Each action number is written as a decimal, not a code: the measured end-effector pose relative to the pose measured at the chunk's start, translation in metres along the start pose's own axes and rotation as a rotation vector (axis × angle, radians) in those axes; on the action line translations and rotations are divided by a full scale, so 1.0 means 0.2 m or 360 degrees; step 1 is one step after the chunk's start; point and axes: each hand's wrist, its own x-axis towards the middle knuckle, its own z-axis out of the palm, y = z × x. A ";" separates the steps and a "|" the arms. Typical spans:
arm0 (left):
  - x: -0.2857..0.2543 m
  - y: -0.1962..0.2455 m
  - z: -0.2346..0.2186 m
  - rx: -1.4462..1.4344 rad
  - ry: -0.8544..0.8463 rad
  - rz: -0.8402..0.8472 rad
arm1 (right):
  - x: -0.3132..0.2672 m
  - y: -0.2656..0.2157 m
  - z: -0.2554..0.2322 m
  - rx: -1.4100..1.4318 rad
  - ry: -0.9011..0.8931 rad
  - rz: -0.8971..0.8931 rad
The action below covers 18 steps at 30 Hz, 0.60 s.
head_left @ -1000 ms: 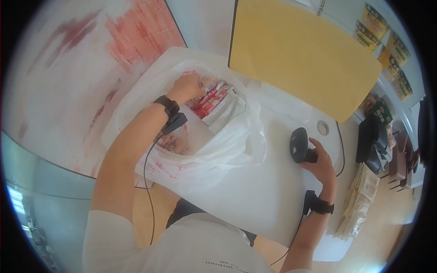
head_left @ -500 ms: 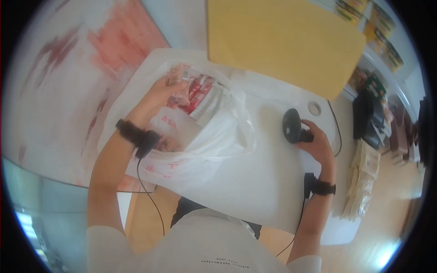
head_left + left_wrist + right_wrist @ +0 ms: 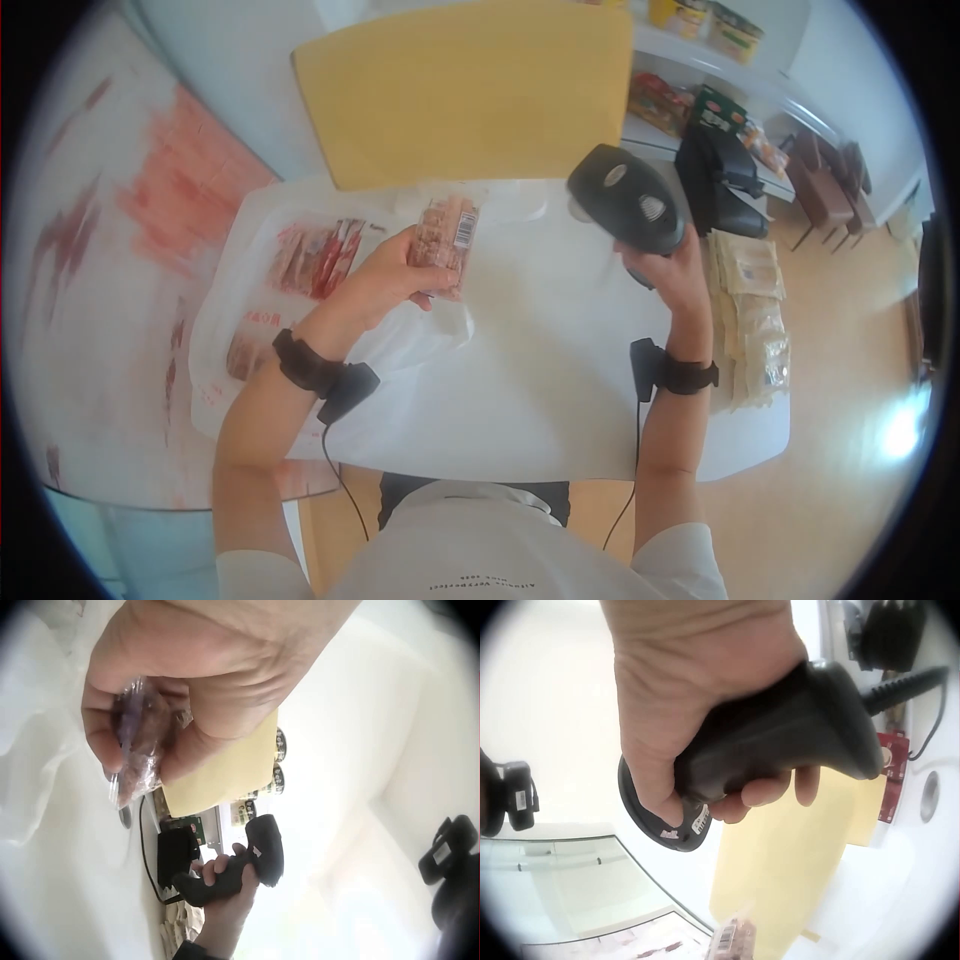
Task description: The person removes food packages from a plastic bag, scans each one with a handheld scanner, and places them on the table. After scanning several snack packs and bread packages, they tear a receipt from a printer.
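Foremost, one pack (image 3: 437, 250), clear-wrapped, pinkish-brown, barcode label (image 3: 465, 229) showing: pinched between thumb and curled fingers of the left hand (image 3: 375, 285), raised over the table (image 3: 550, 410), near the front of the bag (image 3: 408, 340). One scanner (image 3: 632, 203), black, corded: handle gripped in the right hand (image 3: 676, 272), fingers wrapped round it, head well apart from the pack. One white plastic bag, left side of table, red-and-white packets (image 3: 325, 258) within. One yellow board (image 3: 470, 95), beyond the table's far edge. One group of pale packages (image 3: 752, 315), right side.
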 end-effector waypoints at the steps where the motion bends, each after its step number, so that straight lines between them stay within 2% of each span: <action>1: 0.03 0.01 0.02 0.0020 -0.0027 0.0012 | -0.01 -0.01 0.00 0.0026 -0.0034 -0.0008; 2: 0.05 0.01 0.05 0.0047 0.0024 0.0052 | -0.01 -0.03 0.01 0.0024 -0.0007 -0.0015; 4: 0.08 0.04 0.09 0.0080 0.0073 0.0100 | -0.02 -0.09 0.03 -0.0312 -0.0145 -0.0051; 6: 0.11 0.06 0.12 0.0091 0.0114 0.0096 | -0.02 -0.09 0.06 -0.0300 -0.0172 -0.0068; 9: 0.12 0.09 0.14 0.0054 0.0097 0.0112 | -0.02 -0.06 0.09 -0.0525 -0.0273 -0.0248; 12: 0.13 0.08 0.14 0.0038 0.0096 0.0103 | -0.02 -0.08 0.11 -0.0666 -0.0322 -0.0156; 18: 0.14 0.06 0.15 0.0062 0.0160 0.0127 | -0.02 -0.08 0.12 -0.0677 -0.0232 -0.0222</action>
